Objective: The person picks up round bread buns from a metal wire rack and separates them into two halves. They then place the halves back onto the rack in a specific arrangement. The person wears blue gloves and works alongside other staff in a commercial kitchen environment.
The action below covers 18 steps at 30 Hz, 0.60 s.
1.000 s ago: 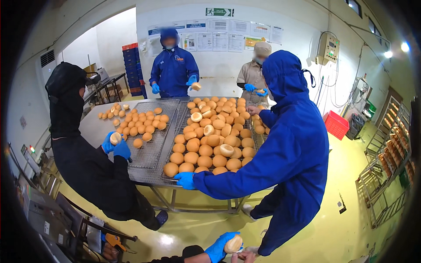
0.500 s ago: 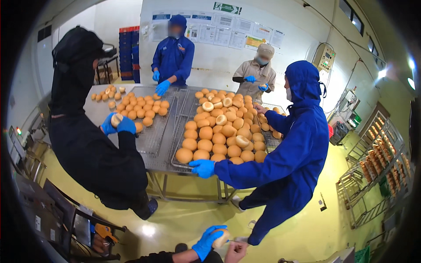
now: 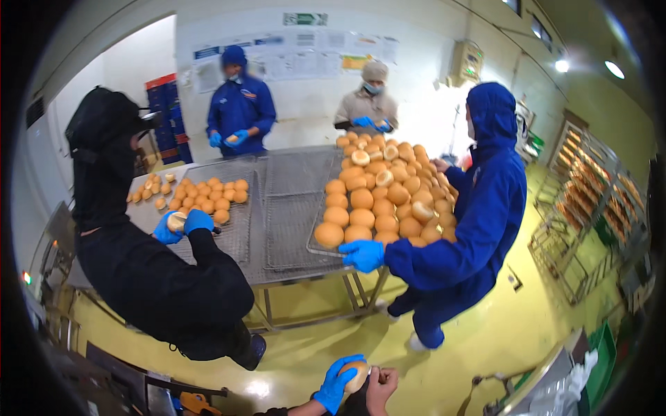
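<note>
At the bottom edge, my left hand, in a blue glove, is closed round a round golden-brown bun with a pale side. Bare and ungloved, my right hand is pinched close against the right side of that bun. A thin, light tip shows at its fingers, too small to name. Both hands are low, on the near side of the metal table and apart from it.
A person in blue holds a wire tray heaped with buns at the table's right. A bare wire tray lies beside it. A person in black holds a bun at left; two people stand behind. Racks of bread stand at right.
The view has turned. The person in blue has shifted the heaped tray to the right, showing the wire tray beside it. My right hand has come closer to the bun in my left.
</note>
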Available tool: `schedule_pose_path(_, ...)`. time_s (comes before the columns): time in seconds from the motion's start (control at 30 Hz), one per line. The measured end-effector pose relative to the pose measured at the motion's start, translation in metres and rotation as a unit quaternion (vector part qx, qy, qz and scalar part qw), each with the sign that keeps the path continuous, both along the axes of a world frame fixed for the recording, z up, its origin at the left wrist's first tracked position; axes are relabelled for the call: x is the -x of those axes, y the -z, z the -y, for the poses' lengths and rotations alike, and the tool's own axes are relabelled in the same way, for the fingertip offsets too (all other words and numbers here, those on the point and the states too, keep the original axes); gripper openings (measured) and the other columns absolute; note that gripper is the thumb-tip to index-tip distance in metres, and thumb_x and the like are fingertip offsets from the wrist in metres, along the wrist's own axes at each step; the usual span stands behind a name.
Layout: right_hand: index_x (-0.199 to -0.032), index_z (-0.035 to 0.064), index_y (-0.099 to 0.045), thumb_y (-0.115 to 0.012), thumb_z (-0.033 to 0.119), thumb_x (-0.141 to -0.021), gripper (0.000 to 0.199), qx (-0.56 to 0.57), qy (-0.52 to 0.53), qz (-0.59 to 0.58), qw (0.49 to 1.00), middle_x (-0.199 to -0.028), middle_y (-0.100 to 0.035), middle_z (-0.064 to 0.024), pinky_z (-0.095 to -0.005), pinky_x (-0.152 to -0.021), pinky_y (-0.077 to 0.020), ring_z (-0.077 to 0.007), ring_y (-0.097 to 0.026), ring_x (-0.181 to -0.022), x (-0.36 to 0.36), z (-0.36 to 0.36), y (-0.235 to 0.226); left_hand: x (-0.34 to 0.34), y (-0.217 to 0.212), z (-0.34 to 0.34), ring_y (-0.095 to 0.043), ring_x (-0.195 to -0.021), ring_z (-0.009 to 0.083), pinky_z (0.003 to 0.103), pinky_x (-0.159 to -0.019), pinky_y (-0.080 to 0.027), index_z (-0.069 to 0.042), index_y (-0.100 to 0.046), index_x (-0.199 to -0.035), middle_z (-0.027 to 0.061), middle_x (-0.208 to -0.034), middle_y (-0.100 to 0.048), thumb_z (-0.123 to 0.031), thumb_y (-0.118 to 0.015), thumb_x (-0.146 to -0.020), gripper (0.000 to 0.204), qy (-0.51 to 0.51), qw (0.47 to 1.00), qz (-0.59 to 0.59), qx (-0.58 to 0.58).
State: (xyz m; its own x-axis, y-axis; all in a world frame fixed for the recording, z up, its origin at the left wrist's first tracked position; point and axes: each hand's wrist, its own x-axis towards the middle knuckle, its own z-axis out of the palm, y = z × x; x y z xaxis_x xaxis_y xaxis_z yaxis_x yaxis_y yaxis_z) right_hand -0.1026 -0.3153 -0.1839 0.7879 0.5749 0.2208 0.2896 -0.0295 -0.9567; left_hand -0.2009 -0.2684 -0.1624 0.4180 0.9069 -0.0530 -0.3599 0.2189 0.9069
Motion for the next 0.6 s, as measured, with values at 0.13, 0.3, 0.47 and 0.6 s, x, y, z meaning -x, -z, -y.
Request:
schedule_pose_path(0.13, -0.066, 0.0046, -0.043, -0.060, 0.007, -0.075, 0.019, -0.037, 0.017, 0.082, 0.996, -0.067, -0.043, -0.0031, -0.0235, -0.057, -0.0404, -0.0097, -0.043, -0.062, -0.001, 0.011, -0.024, -0.011, -0.015, 0.006, -0.055, -0.096, 0.0252, 0.036, -0.085, -0.045, 0.004, -0.046, -0.113, 0.0167, -0.105, -0.054, -0.032, -0.057, -0.076, 0.053, 0.016, 0.996, 0.086, 0.002)
schedule_pose_path(0.3, -0.066, 0.0065, -0.044, -0.063, 0.004, -0.069, 0.019, -0.059, 0.053, 0.031, 0.996, -0.066, -0.044, -0.0050, -0.0277, -0.060, -0.0381, -0.0157, -0.045, -0.062, -0.017, 0.014, -0.052, -0.030, -0.022, 0.005, -0.055, -0.093, 0.0299, 0.040, -0.086, -0.045, 0.002, -0.042, -0.115, 0.0185, -0.106, -0.053, -0.040, -0.058, -0.074, 0.062, 0.049, 0.975, 0.172, 0.133)
schedule_pose_path(0.47, -0.066, 0.0071, -0.046, -0.064, 0.004, -0.067, 0.019, -0.042, -0.024, 0.213, 0.976, -0.066, -0.048, -0.0059, -0.0284, -0.060, -0.0368, -0.0183, -0.046, -0.062, -0.016, 0.000, -0.074, -0.035, -0.030, -0.011, -0.055, -0.095, 0.0306, 0.043, -0.083, -0.046, 0.002, -0.042, -0.117, 0.0187, -0.103, -0.054, -0.037, -0.063, -0.071, 0.064, 0.051, 0.981, 0.156, 0.104)
schedule_pose_path(0.6, -0.065, 0.0091, -0.049, -0.067, 0.007, -0.066, 0.018, 0.002, 0.050, 0.115, 0.992, -0.065, -0.051, -0.0048, -0.0297, -0.062, -0.0376, -0.0196, -0.049, -0.063, -0.034, -0.019, -0.052, -0.034, -0.033, -0.024, -0.055, -0.095, 0.0292, 0.041, -0.084, -0.046, 0.002, -0.042, -0.117, 0.0183, -0.105, -0.053, -0.036, -0.065, -0.070, 0.064, 0.045, 0.987, 0.142, 0.051)
